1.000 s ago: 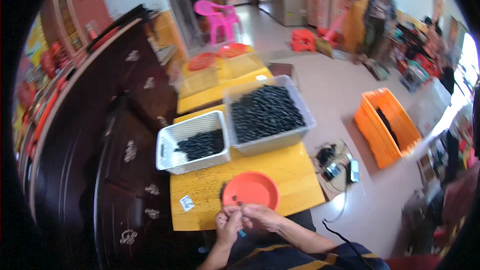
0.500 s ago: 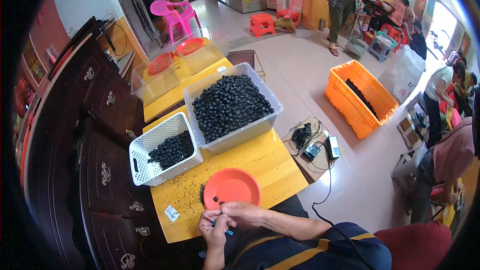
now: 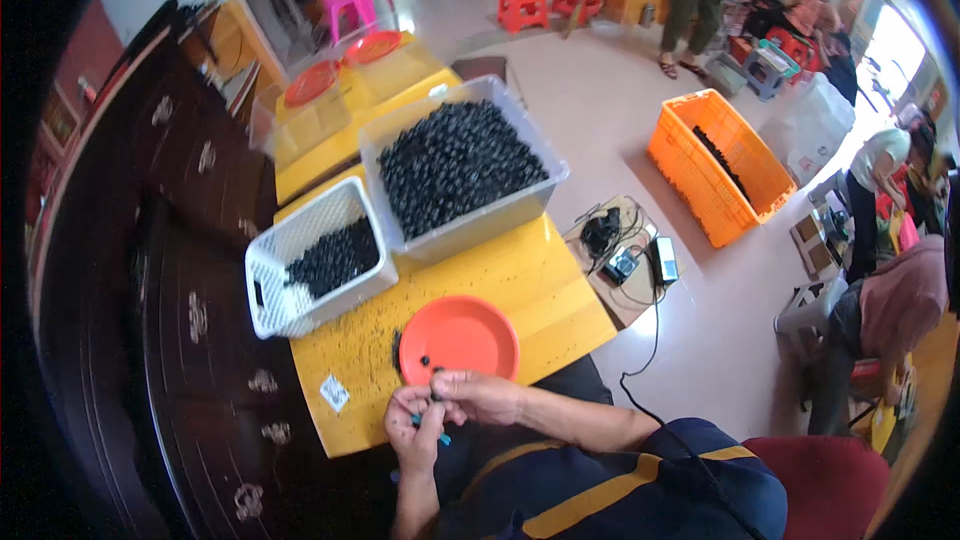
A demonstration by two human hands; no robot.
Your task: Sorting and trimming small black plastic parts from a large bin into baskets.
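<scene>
In front of me, my left hand (image 3: 412,432) is closed around a thin teal-blue tool (image 3: 443,437), whose end pokes out beside the palm; most of it is hidden. My right hand (image 3: 482,398) meets it at the near rim of a shallow red-orange plate (image 3: 462,332), pinching a small round black part (image 3: 437,396) between the fingertips. One more small black piece (image 3: 425,361) lies in the plate. Beyond stand a clear plastic bin (image 3: 550,178) heaped with black round parts (image 3: 455,170) and a white perforated basket (image 3: 262,285) partly filled with similar ones.
A yellow table (image 3: 560,290) carries these containers, with black crumbs and a small white printed packet (image 3: 334,392) on it. Cables and adapters (image 3: 622,265) lie on a low board at right. An orange crate (image 3: 690,185) is on the floor. Dark drawers (image 3: 200,320) flank the left.
The whole view has shifted, so the table and bins sit higher in the picture and look blurred. My hands stay together by the plate. A person standing at the back has moved slightly.
</scene>
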